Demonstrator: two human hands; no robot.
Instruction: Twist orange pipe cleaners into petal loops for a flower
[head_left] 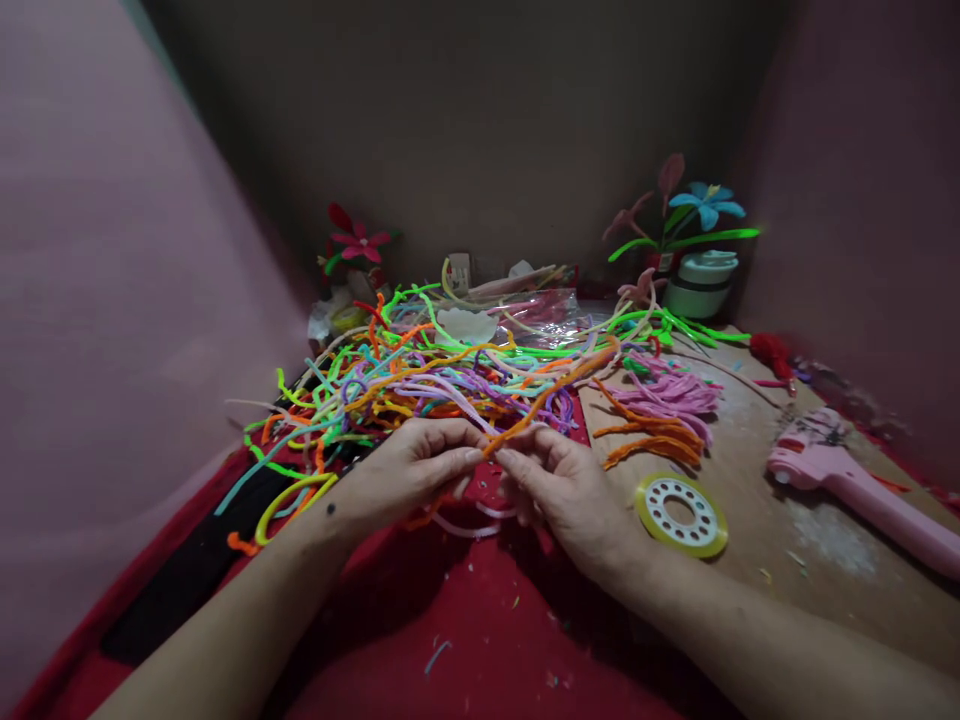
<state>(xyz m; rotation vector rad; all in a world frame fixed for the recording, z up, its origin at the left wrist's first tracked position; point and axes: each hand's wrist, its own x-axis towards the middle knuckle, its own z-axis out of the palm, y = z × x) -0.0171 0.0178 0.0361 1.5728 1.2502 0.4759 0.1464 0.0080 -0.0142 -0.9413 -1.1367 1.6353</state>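
Between my two hands runs an orange pipe cleaner, pinched near its lower part and slanting up to the right, where its far end bends over. My left hand grips it between thumb and curled forefinger. Close beside it, my right hand pinches the same pipe cleaner with thumb and fingers. Part of the orange strand shows again below the left fingers. Just beyond both hands lies a tangled heap of coloured pipe cleaners in green, purple, orange, yellow and blue.
On the wooden board at right lie a tape roll, orange pipe cleaners, pink ones and a pink glue gun. Behind stand a lidded jar, a blue flower and a red flower. Red cloth lies below.
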